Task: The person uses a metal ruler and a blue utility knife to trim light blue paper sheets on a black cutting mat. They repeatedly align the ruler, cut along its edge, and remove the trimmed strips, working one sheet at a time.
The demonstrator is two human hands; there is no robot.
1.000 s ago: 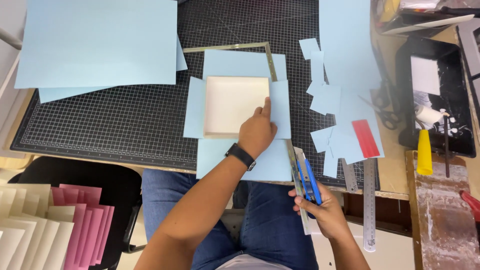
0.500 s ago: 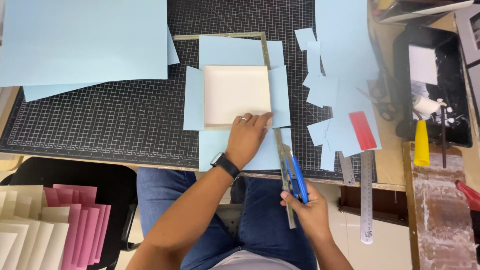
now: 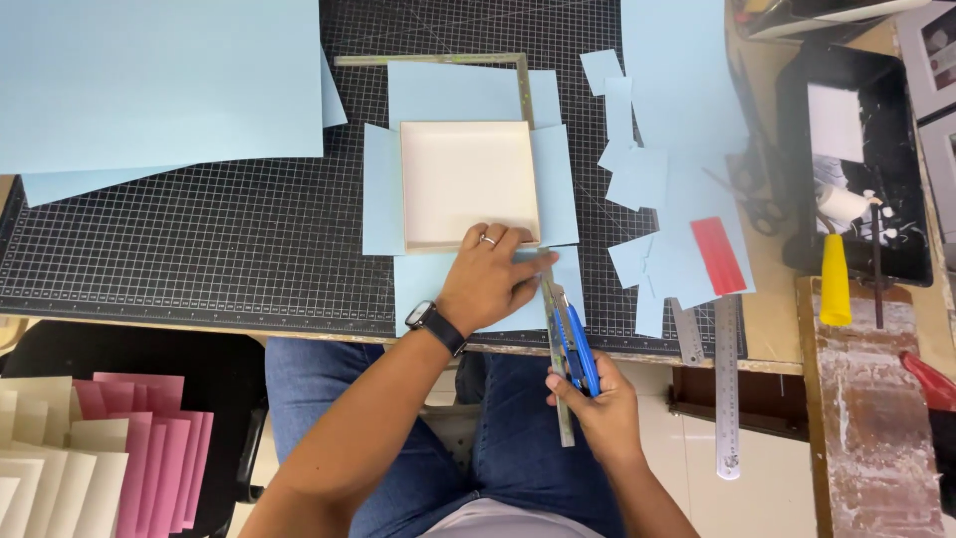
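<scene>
A shallow cream cardboard box (image 3: 468, 179) sits on a light blue cut paper sheet (image 3: 383, 189) on the black grid cutting mat (image 3: 199, 249). My left hand (image 3: 490, 279), with a ring and a black wristwatch, presses flat on the near flap of the blue paper, fingertips against the box's near wall and a metal ruler (image 3: 556, 349). My right hand (image 3: 597, 403) grips a blue utility knife (image 3: 578, 349) beside the ruler at the mat's near edge, at the lower right corner of the blue paper.
Large blue sheets (image 3: 159, 80) cover the mat's far left. Blue offcuts (image 3: 637, 174) and a red strip (image 3: 719, 255) lie to the right, with scissors (image 3: 757, 204), a second steel ruler (image 3: 727, 389), a black tray (image 3: 856, 159) and a yellow-handled tool (image 3: 835, 279). Pink and cream papers (image 3: 90, 438) lie lower left.
My left hand slid from the box's right wall down onto the near blue flap. My right hand brought the knife and ruler up to the paper's lower right corner.
</scene>
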